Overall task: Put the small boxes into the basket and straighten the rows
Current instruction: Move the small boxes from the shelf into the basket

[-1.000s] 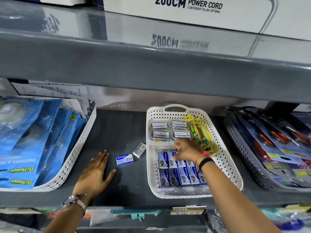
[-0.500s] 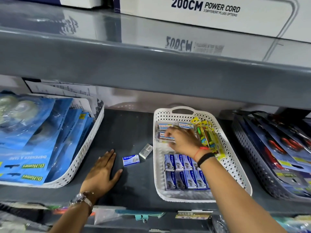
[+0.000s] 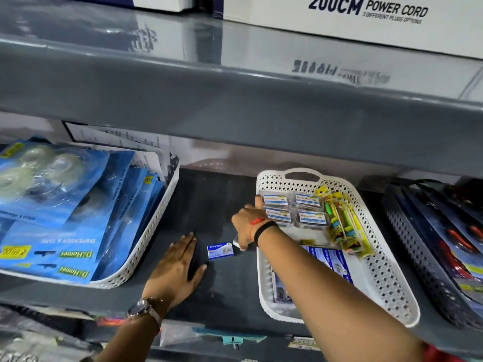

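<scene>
- The left hand (image 3: 175, 267) lay flat on the dark shelf (image 3: 206, 199), palm down, fingers spread and extended, holding nothing. A watch (image 3: 145, 308) sat on its wrist.
- The right hand (image 3: 244, 226) reached across the left rim of the white basket (image 3: 386, 278) to the shelf outside it. Its fingers curled down onto a small pale box (image 3: 236, 242) just beside the basket wall; the hand hid most of this box, so the firmness of the grip could not be told. A black band (image 3: 264, 231) and a red thread circled the wrist.
- A blue box (image 3: 220, 251) lay flat on the shelf between the two hands, touching neither the left hand nor the basket, and just left of the pale box.
- Inside the basket, four clear cases (image 3: 295, 209) with blue-and-white labels sat two by two at the far end. Yellow packets (image 3: 342, 223) lay along the right side.
- Rows of blue boxes (image 3: 329, 259) occupied the near half of the basket floor; the right forearm covered most of them, so their alignment could not be judged.
- A second white basket (image 3: 146, 239) at left held blue tape dispenser packs (image 3: 52, 205).
- A dark basket (image 3: 407, 239) at right held carded goods, partly out of frame.
- A white carton (image 3: 366, 24) marked "200CM POWER CORD" stood on the upper shelf.
</scene>
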